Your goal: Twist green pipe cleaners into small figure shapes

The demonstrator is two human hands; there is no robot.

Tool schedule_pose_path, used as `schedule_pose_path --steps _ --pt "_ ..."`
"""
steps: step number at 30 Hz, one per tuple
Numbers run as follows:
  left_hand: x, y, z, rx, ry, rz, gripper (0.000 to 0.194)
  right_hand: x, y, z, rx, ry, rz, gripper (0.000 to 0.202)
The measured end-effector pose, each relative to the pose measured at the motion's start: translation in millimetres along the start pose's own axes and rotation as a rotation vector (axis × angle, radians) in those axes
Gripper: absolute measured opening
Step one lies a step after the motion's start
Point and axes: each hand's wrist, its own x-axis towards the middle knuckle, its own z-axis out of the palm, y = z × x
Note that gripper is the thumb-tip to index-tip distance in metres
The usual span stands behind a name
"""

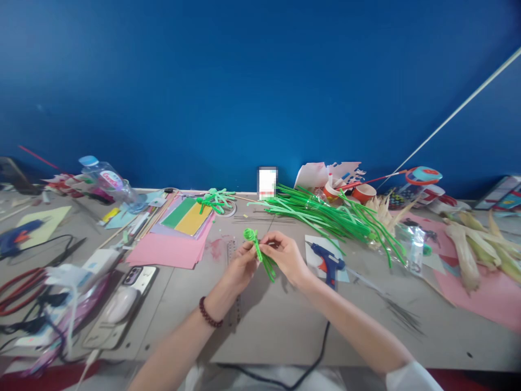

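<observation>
Both my hands meet over the middle of the table, around a small bright green pipe cleaner figure (251, 235) with a coiled top and loose ends hanging below. My left hand (243, 267) is closed on its stem from the left. From the right, the thumb and fingers of my right hand (284, 257) pinch at the same piece; the exact contact is partly hidden by the fingers. Beneath my left hand lies a clear ruler (233, 309). To the right, a blue glue gun (330, 263) rests on a white sheet.
A large bundle of green pipe cleaners (325, 214) lies behind my right hand. Pink paper (166, 250) and coloured sheets are at the left, near a phone (140, 279) with a white mouse (121, 304). A plastic bottle (112, 179) leans at back left; corn husks (468, 250) lie far right.
</observation>
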Motion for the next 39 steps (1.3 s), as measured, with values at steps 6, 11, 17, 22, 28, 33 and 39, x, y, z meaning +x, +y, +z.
schedule_pose_path --steps 6,11,17,22,28,33,39 --pt "0.4 0.8 -2.0 -0.003 -0.052 -0.029 0.031 -1.1 1.5 -0.4 -0.193 -0.009 -0.140 0.011" --pt "0.7 -0.2 -3.1 0.037 -0.022 -0.007 0.033 -3.8 0.1 0.1 -0.341 0.039 -0.295 0.008" --pt "-2.0 1.0 0.1 0.121 -0.045 0.030 0.030 -4.5 -6.3 -0.8 -0.449 0.096 -0.377 0.005" --pt "-3.4 2.9 2.5 0.147 -0.027 0.060 0.027 -4.4 -6.8 -2.1 -0.527 0.077 -0.398 0.007" --pt "-1.7 4.6 4.2 0.148 0.025 0.082 0.023 -2.2 -3.7 -7.0 -0.624 0.049 -0.393 0.008" --pt "-2.2 4.1 4.7 0.194 0.075 0.116 0.028 -1.7 -2.4 -8.2 -0.637 0.043 -0.402 0.008" --pt "-2.2 2.1 2.3 0.264 0.116 0.169 0.026 -3.4 -2.5 -9.2 -0.639 0.052 -0.402 0.011"
